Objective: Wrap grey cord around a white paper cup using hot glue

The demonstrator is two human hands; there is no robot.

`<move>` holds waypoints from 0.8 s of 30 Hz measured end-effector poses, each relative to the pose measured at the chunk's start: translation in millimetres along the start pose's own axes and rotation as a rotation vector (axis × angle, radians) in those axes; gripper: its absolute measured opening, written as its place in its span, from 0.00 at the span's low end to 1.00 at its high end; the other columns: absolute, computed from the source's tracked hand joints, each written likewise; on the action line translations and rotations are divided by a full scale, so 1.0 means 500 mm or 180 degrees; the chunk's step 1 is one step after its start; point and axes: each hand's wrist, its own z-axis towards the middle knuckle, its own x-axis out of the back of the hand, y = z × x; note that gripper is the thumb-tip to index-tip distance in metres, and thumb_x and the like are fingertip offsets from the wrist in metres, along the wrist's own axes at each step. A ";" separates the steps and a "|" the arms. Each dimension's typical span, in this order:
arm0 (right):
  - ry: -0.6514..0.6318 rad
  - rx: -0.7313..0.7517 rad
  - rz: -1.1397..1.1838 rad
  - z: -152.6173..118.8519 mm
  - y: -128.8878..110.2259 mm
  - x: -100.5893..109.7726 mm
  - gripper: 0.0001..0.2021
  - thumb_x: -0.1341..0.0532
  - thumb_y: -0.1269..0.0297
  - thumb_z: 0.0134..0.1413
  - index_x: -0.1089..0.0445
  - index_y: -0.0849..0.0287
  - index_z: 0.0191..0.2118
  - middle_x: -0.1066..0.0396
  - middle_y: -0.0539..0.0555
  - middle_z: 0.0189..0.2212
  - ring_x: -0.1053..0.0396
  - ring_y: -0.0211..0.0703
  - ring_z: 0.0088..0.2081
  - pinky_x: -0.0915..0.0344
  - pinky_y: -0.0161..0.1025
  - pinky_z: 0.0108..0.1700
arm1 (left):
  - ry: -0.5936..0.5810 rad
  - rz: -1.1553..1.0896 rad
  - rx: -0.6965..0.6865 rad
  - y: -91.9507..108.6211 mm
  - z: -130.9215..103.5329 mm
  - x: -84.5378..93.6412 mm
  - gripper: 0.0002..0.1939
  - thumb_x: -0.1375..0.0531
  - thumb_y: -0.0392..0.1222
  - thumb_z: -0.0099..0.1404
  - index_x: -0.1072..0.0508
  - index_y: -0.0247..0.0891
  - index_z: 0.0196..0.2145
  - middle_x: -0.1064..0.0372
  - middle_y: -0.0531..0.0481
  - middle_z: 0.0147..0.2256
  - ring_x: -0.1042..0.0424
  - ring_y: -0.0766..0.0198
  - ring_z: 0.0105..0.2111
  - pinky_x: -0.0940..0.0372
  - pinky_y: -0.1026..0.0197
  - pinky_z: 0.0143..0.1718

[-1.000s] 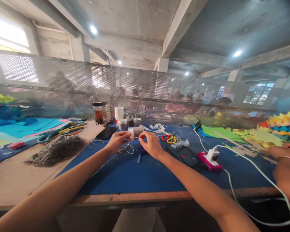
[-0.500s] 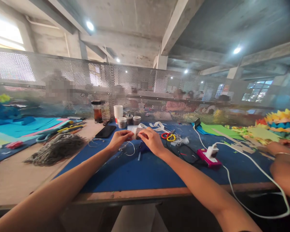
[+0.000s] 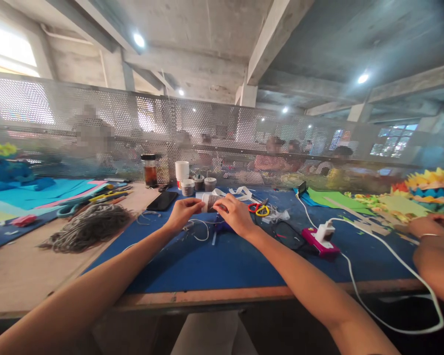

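A small white paper cup (image 3: 206, 198), partly wrapped in grey cord, is held on its side between my two hands above the blue mat (image 3: 192, 268). On its left end, the fingers of my left hand (image 3: 184, 213) are closed. My right hand (image 3: 237, 215) pinches at the corded right end; whether the fingertips grip the cord or the cup wall is hidden. Below them, a thin white cord (image 3: 203, 239) loops across the mat. Just right of my right hand lie scissors with red and yellow handles (image 3: 262, 210).
Several paper cups (image 3: 187, 187) stand behind the hands, near a jar of dark liquid (image 3: 150, 172) and a phone (image 3: 163, 201). Grey cord (image 3: 91, 227) is heaped on the left. A magenta power strip (image 3: 320, 242) with a white cable sits right, near another person's arm (image 3: 434, 256).
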 end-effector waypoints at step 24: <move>0.0260 -0.0036 -0.0222 0.011 0.002 -0.001 0.09 0.45 0.59 0.62 0.30 0.53 0.41 0.31 0.50 0.37 0.33 0.34 0.32 0.43 0.32 0.32 | -0.0564 0.0720 -0.0425 0.029 -0.019 -0.012 0.13 0.39 0.48 0.58 0.23 0.33 0.32 0.28 0.50 0.27 0.33 0.65 0.28 0.40 0.63 0.32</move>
